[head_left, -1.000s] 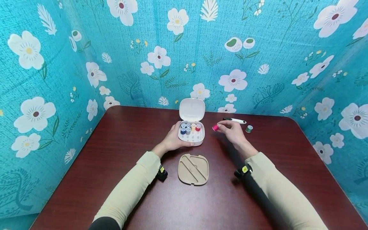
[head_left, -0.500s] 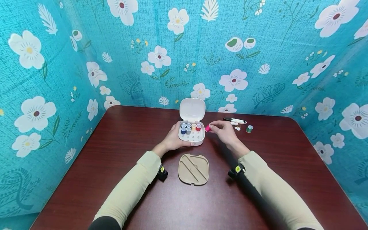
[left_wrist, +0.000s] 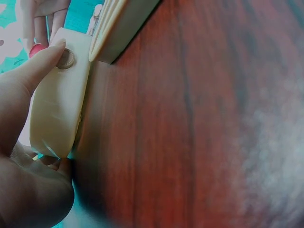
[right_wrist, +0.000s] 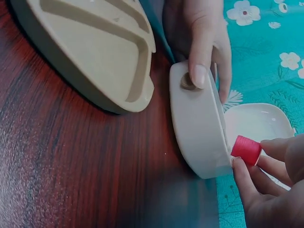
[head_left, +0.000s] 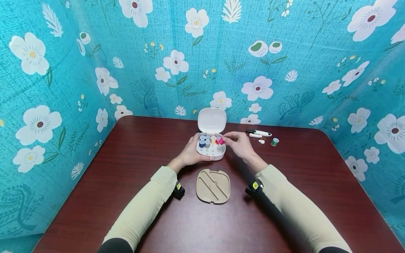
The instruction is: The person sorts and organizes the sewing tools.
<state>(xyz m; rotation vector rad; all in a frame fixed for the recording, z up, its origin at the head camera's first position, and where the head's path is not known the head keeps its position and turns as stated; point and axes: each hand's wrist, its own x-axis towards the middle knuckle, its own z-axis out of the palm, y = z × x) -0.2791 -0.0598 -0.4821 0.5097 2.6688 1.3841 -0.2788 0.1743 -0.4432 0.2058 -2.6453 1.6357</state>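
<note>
the cream sleeves [head_left: 142, 207] had wide cuffs [head_left: 164, 175] and black cloth [head_left: 115, 246] at their upper ends; black wrist cameras [head_left: 179, 192] bore yellow marks [head_left: 255, 185].

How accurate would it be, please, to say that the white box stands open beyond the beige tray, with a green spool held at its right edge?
Only the colour is wrong: the spool held there is pink, as the right wrist view shows. The white box stands open beyond the beige tray.
</note>
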